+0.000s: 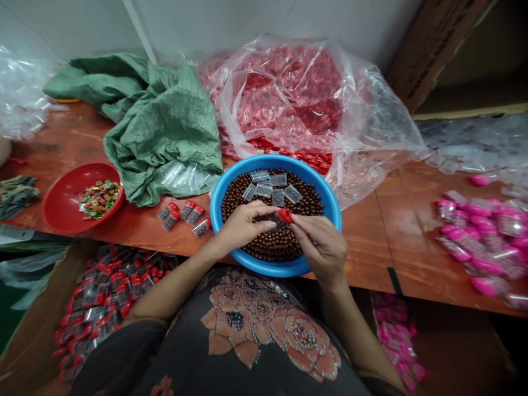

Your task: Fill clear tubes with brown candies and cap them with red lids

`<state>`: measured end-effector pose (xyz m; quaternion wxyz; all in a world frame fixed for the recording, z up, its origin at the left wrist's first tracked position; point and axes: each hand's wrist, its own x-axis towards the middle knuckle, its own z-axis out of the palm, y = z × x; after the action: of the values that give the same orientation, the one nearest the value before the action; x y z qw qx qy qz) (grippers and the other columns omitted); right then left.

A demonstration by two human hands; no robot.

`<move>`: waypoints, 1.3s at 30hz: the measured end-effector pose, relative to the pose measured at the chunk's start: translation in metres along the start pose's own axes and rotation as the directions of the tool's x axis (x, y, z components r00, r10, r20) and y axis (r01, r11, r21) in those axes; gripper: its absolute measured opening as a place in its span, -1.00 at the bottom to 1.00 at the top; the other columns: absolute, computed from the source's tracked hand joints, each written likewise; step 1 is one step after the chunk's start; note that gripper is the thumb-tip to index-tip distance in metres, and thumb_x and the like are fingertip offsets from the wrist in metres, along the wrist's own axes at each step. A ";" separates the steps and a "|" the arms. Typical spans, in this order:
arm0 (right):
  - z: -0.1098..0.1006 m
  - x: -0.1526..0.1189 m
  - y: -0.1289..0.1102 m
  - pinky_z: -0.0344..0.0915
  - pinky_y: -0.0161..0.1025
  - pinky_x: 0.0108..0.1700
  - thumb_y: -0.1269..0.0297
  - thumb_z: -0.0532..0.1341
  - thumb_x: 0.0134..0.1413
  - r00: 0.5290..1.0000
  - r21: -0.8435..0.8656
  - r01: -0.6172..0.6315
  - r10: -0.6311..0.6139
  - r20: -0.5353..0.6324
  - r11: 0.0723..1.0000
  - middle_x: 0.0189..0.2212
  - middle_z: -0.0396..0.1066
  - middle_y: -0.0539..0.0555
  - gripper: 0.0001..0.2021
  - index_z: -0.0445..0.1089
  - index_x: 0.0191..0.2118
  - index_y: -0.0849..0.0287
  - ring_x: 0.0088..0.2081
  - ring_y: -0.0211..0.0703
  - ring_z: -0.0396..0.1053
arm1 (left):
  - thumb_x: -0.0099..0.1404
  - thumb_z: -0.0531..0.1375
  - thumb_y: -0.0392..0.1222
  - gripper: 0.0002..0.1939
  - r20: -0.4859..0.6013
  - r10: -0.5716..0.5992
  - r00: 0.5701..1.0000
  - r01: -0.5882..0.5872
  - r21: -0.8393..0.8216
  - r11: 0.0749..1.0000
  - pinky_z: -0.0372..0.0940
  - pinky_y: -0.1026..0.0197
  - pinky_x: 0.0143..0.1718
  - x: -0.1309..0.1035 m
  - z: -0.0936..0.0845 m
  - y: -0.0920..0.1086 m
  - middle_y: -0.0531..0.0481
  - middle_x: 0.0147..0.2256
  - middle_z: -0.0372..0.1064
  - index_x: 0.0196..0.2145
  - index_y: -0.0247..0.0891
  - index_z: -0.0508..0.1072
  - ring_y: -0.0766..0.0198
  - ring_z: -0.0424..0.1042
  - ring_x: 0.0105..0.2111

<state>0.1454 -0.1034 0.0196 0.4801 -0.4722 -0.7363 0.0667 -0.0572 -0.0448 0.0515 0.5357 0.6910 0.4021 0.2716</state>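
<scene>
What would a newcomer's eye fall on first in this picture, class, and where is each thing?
Probably the blue bowl of brown balls in the middle, with small clear containers lying on the balls and a red cap held above them in the right grip. Behind the bowl sprawls a big clear bag of red pieces, with a green sack to its left.

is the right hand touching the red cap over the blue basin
Touching. The head view shows the right hand with fingertips pressed against the side of the red cap, no gap visible between them.
</scene>
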 end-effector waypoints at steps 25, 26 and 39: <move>0.012 0.008 0.004 0.39 -0.09 -0.15 -0.02 0.25 0.17 0.987 -0.231 0.088 -0.053 0.154 0.969 -0.20 0.35 0.14 -0.32 0.11 0.34 0.05 -0.21 -0.04 0.35 | 0.23 0.28 -0.26 -0.69 -0.061 -0.016 0.998 0.013 -0.052 0.999 0.32 0.13 -0.02 -0.003 0.003 0.010 -0.04 -0.20 0.50 -0.05 -0.19 0.60 0.25 0.45 -0.19; 0.013 0.007 0.004 0.38 -0.09 -0.14 0.00 0.26 0.16 0.986 -0.260 0.099 -0.061 0.152 0.961 -0.20 0.36 0.14 -0.32 0.11 0.33 0.07 -0.21 -0.03 0.35 | 0.23 0.27 -0.26 -0.69 -0.060 -0.013 0.998 0.010 -0.043 0.999 0.32 0.13 -0.03 -0.004 0.003 0.011 -0.04 -0.21 0.50 -0.05 -0.19 0.60 0.25 0.45 -0.19; 0.020 0.006 0.001 0.36 -0.02 -0.05 -0.06 0.31 0.05 0.970 -0.297 0.207 -0.157 0.185 0.932 -0.09 0.41 0.26 -0.24 0.11 0.26 0.22 -0.08 0.07 0.37 | 0.36 0.16 0.05 -0.63 -0.097 -0.138 0.986 0.124 -0.146 0.982 0.32 0.20 -0.06 -0.005 0.007 0.006 -0.08 -0.20 0.53 -0.10 -0.26 0.59 0.25 0.46 -0.20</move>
<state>0.1303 -0.0913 0.0118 0.3429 -0.4653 -0.8139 -0.0591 -0.0529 -0.0529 0.0553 0.5772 0.6084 0.4548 0.2997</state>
